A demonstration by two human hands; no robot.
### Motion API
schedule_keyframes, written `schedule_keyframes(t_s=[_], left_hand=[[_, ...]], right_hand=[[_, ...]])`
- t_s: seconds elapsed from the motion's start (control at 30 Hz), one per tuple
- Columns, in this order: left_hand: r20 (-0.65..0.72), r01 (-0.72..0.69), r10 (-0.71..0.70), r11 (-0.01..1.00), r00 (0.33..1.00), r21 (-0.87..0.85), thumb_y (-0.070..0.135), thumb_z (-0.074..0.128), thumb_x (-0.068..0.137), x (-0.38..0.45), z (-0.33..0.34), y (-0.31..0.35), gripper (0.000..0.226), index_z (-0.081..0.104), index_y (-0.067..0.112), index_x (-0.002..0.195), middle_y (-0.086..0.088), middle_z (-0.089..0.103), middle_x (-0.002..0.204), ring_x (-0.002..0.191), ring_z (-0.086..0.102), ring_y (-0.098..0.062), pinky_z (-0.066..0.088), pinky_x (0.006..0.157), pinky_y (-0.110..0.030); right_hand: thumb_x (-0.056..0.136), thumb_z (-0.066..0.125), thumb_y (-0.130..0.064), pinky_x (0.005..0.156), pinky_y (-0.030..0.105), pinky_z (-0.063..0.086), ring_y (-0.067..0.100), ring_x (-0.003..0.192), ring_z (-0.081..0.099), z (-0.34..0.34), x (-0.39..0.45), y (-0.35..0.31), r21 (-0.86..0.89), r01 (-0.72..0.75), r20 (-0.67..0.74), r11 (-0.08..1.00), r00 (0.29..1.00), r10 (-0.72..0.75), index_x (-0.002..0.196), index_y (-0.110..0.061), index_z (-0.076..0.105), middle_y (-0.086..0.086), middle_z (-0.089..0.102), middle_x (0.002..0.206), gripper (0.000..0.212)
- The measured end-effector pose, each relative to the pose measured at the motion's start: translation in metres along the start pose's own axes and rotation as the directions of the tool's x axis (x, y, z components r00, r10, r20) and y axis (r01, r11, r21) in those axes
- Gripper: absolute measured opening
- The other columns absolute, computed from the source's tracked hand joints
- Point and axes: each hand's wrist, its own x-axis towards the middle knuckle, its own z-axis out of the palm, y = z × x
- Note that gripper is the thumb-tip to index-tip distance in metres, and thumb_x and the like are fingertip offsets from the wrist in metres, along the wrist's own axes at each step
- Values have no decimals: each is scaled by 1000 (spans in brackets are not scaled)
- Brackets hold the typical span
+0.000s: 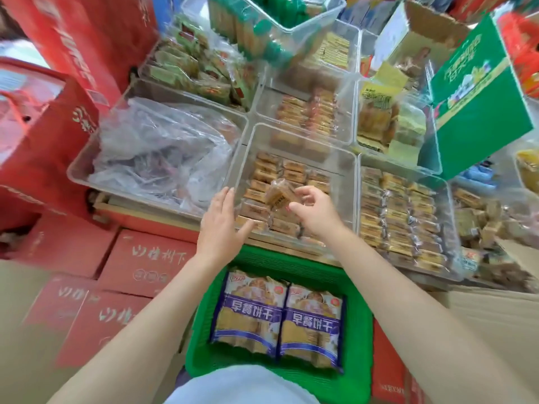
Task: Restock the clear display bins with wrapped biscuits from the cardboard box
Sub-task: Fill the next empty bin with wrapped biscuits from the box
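Fingers of right hand (316, 212) pinch a biscuit (277, 193), tan in clear wrap, tilted above rows in the middle bin (344, 182). Left hand (221, 225) flat, fingers straight, on bin's near-left wall.

A green basket (204, 325) sits low in front, holding two purple-and-white snack bags (280, 316) side by side, labels upside down from here. Red cartons (145, 260) are stacked to the left below the display, and taller red boxes (73, 45) stand at the upper left. A green box (478, 100) tilts at the upper right. Crumpled clear plastic wrap (157, 147) fills the left tub. At the top, green-capped bottles (277, 13) stand in a tub.
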Motion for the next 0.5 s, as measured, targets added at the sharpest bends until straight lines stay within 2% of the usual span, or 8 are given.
schedule_keyframes(t_s=[0.1, 0.2, 0.27, 0.37, 0.5], left_hand=[[104, -96, 72, 964, 992, 249, 68, 36, 97, 9, 16, -15, 90, -2, 19, 162, 2, -9, 168, 154, -13, -14, 4, 124, -41], [124, -153, 112, 903, 986, 402, 77, 12, 92, 12, 28, -23, 93, -16, 17, 158, 0, -24, 163, 150, -23, -13, -2, 119, -36], [101, -169, 137, 874, 985, 456, 76, 11, 92, 11, 34, -28, 94, -10, 13, 159, -6, -13, 166, 153, -12, -17, 3, 118, -36], [50, -179, 176, 861, 983, 475, 71, 22, 93, 11, 43, -33, 93, 9, 8, 160, -14, 11, 168, 153, 8, -23, 11, 118, -38], [42, -189, 192, 857, 980, 480, 72, 20, 93, 12, 46, -36, 92, 5, 10, 160, -12, 6, 168, 154, 5, -22, 9, 119, -37]], right_hand=[[94, 66, -20, 75, 27, 48, 17, 100, 58, 18, 32, -7, -134, 58, -61, 989, 996, -66, 127, -26, 60, 1, 58, 119, 34], [96, 66, -28, 86, 29, 41, 19, 107, 55, 42, 50, -13, -334, 93, 83, 938, 994, -69, 132, -26, 61, 3, 53, 129, 36], [97, 62, -39, 94, 32, 43, 24, 117, 56, 58, 56, -12, -404, 104, 166, 909, 985, -39, 134, -26, 61, 6, 51, 134, 39], [101, 55, -38, 93, 30, 41, 26, 120, 56, 73, 60, -9, -385, 74, 131, 920, 991, -25, 134, -25, 61, 8, 49, 134, 36], [103, 52, -37, 94, 33, 41, 30, 126, 53, 81, 60, -9, -378, 8, 61, 926, 998, 16, 139, -28, 58, 10, 42, 145, 37]])
